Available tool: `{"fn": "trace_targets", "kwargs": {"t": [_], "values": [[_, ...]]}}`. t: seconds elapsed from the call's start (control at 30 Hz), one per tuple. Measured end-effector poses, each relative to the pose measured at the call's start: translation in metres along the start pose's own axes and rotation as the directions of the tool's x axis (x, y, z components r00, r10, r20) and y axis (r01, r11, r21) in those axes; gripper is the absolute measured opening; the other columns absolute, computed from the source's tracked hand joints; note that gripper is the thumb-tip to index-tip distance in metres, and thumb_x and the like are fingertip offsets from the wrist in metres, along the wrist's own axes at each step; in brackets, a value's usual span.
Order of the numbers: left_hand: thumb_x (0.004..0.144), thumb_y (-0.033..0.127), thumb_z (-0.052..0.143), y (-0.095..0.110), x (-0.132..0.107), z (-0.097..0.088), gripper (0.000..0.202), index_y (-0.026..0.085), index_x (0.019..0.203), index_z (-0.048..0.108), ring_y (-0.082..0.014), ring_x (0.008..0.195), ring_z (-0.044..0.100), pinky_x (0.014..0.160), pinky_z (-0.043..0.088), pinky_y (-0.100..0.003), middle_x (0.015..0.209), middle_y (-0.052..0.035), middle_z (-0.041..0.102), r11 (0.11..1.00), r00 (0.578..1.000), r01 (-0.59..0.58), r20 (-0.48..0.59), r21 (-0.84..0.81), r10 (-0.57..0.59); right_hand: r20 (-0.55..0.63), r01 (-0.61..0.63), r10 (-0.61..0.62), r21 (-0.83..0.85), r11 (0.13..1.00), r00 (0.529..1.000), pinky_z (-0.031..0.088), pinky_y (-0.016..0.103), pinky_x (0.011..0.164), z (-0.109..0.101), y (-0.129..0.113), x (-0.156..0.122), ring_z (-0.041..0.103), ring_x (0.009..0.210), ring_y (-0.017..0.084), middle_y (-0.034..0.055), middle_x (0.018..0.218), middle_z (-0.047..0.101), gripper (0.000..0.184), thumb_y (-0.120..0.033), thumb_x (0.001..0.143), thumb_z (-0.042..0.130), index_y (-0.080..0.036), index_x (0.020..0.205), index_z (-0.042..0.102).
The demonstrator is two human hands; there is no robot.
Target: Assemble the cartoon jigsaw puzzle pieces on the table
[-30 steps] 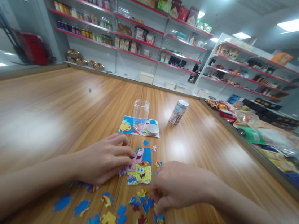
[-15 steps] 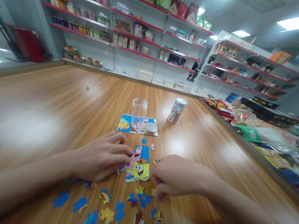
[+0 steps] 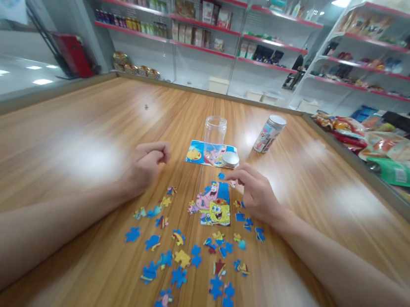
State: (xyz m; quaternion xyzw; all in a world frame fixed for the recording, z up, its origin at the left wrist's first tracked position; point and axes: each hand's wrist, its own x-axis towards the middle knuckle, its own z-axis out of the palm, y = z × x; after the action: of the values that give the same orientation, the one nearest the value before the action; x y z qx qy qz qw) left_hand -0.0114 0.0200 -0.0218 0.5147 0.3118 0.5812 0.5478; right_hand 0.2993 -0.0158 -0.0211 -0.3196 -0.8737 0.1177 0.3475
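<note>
The partly joined jigsaw puzzle (image 3: 216, 210), with a yellow square character and a pink one, lies flat on the table. To its left, apart from it, my left hand (image 3: 148, 166) is curled closed, and no object shows in its fingers. My right hand (image 3: 258, 192) hovers at the puzzle's upper right, index finger stretched out. Its fingertip is beside a blue puzzle piece (image 3: 221, 176), and a small pinkish piece (image 3: 233, 183) lies partly under the fingers; contact is unclear. Loose pieces, such as a yellow one (image 3: 182, 258), are scattered nearer me.
Beyond the puzzle, a clear jar (image 3: 215, 131) and a silver lid (image 3: 230, 158) rest on a picture sheet (image 3: 194, 153). A printed can (image 3: 269, 134) stands to the right. Packaged goods (image 3: 389, 171) lie beyond the table's right edge; stocked shelves (image 3: 206, 23) line the back.
My left hand has left the puzzle, moving leftward and away from me, and has curled up. My right hand has moved up to the pieces above the puzzle. The view has tilted down.
</note>
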Motion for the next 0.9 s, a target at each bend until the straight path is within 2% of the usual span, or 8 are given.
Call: {"fn": "trace_targets", "kwargs": {"t": [0.1, 0.2, 0.33, 0.5, 0.63, 0.9], "values": [[0.067, 0.009, 0.048, -0.002, 0.004, 0.002, 0.017, 0.015, 0.051, 0.05, -0.0127, 0.056, 0.038, 0.052, 0.028, -0.024, 0.055, -0.0012, 0.039, 0.991, 0.994, -0.098, -0.029, 0.09, 0.101, -0.031, 0.046, -0.045, 0.035, 0.998, 0.999, 0.048, 0.027, 0.073, 0.0, -0.001, 0.0, 0.057, 0.083, 0.014, 0.0039, 0.092, 0.061, 0.041, 0.007, 0.078, 0.039, -0.018, 0.098, 0.064], [0.063, 0.013, 0.047, -0.004, 0.007, 0.003, 0.017, 0.016, 0.048, 0.039, -0.012, 0.051, 0.032, 0.05, 0.024, -0.026, 0.051, 0.0003, 0.03, 0.983, 0.99, -0.132, -0.033, 0.13, 0.137, -0.046, 0.086, -0.084, 0.049, 0.995, 0.995, 0.048, 0.027, 0.071, 0.001, -0.003, 0.0, 0.057, 0.079, 0.014, 0.0031, 0.086, 0.062, 0.04, 0.008, 0.074, 0.038, -0.018, 0.089, 0.064], [0.063, 0.015, 0.047, -0.005, 0.008, 0.002, 0.022, 0.018, 0.048, 0.032, -0.0104, 0.045, 0.024, 0.048, 0.016, -0.028, 0.048, 0.0021, 0.023, 0.979, 0.992, -0.121, -0.006, 0.167, 0.123, -0.073, 0.147, -0.144, 0.034, 0.989, 0.987, 0.047, 0.029, 0.07, 0.0, -0.007, 0.001, 0.057, 0.079, 0.016, 0.0039, 0.084, 0.061, 0.031, 0.004, 0.076, 0.044, -0.018, 0.085, 0.063], [0.067, 0.017, 0.047, -0.008, 0.005, -0.001, 0.027, 0.018, 0.048, 0.029, -0.0102, 0.046, 0.022, 0.05, 0.014, -0.03, 0.048, 0.002, 0.022, 0.96, 0.992, -0.109, 0.091, 0.257, 0.089, 0.021, 0.21, -0.21, 0.022, 0.978, 0.977, 0.045, 0.033, 0.07, -0.001, -0.016, 0.003, 0.054, 0.077, 0.017, 0.0049, 0.083, 0.06, 0.024, -0.001, 0.077, 0.051, -0.019, 0.089, 0.064], [0.07, 0.019, 0.047, -0.008, 0.002, -0.002, 0.028, 0.019, 0.05, 0.028, -0.011, 0.048, 0.023, 0.052, 0.015, -0.031, 0.049, 0.0016, 0.022, 0.931, 0.984, -0.117, 0.167, 0.347, 0.062, 0.052, 0.235, -0.235, 0.015, 0.972, 0.971, 0.045, 0.035, 0.073, 0.002, -0.022, 0.004, 0.055, 0.078, 0.018, 0.005, 0.083, 0.062, 0.02, -0.004, 0.08, 0.053, -0.018, 0.089, 0.064], [0.072, 0.019, 0.044, -0.007, 0.0, -0.003, 0.026, 0.019, 0.052, 0.028, -0.0114, 0.049, 0.022, 0.053, 0.015, -0.032, 0.051, 0.0015, 0.022, 0.886, 0.967, -0.155, 0.249, 0.437, 0.047, -0.041, 0.202, -0.205, -0.082, 0.976, 0.978, 0.038, 0.03, 0.066, 0.004, -0.017, 0.005, 0.048, 0.069, 0.015, 0.0011, 0.071, 0.054, 0.017, -0.005, 0.084, 0.052, -0.018, 0.085, 0.063]]}}
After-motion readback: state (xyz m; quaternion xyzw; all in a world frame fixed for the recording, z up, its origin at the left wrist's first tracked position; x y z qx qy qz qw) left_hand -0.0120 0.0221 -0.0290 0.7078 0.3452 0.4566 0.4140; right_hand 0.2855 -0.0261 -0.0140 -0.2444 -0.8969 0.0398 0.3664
